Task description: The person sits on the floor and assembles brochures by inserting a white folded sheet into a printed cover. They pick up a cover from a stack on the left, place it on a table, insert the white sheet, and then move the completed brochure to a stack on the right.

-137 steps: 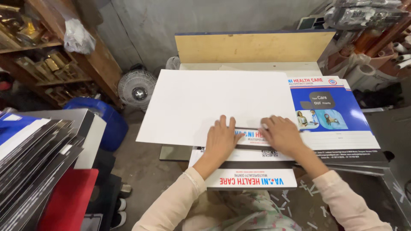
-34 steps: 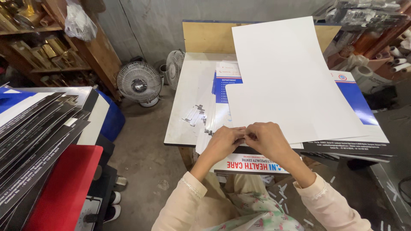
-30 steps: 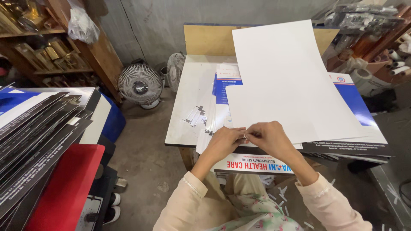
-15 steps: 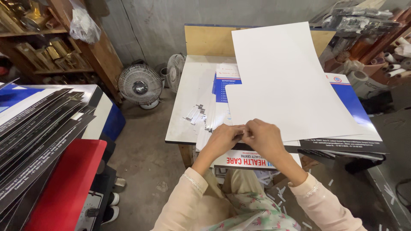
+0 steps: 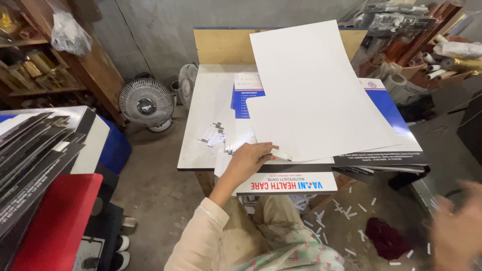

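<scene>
A large white sheet [image 5: 321,85] lies tilted over a stack of blue-and-white printed posters [image 5: 396,135] on a white table [image 5: 206,120]. My left hand [image 5: 247,161] grips the sheet's lower-left corner. A short white strip [image 5: 281,154] sticks out at its fingertips. My right hand [image 5: 458,227] is off the table at the lower right, low over the floor. It is blurred, so I cannot tell whether it holds anything. A printed poster edge [image 5: 286,184] overhangs the table front, above my lap.
Small white strips [image 5: 214,134] lie on the table's left part, and more litter the floor [image 5: 351,211]. A fan [image 5: 147,103] stands on the floor at the left. Stacked dark boards [image 5: 30,150] and a red panel [image 5: 55,221] fill the left side. Rolls and clutter [image 5: 427,45] crowd the far right.
My right hand has left the sheet's edge and swung down to the lower right. My left hand stays at the corner of the sheet.
</scene>
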